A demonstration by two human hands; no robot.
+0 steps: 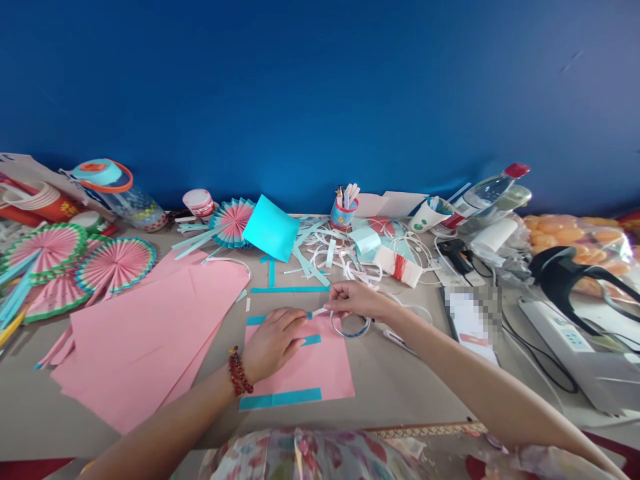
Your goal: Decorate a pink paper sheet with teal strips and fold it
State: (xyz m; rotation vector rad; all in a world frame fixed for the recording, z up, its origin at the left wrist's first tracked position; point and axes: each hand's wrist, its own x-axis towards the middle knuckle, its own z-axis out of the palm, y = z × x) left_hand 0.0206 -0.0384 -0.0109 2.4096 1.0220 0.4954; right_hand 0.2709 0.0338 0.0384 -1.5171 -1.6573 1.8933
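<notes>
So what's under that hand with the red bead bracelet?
The left hand lies flat on a pink paper square with blue strips along its edges. Whatever is under the palm is hidden.

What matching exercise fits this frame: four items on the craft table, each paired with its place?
Things:
1. roll of tape
2. pink sheet
3. pen cup
4. paper fans

Places:
A. far left of the table
B. under the left hand
C. just below the right hand
D. back of the table, near the blue wall

Pairs: 1-C, 2-B, 3-D, 4-A
</notes>
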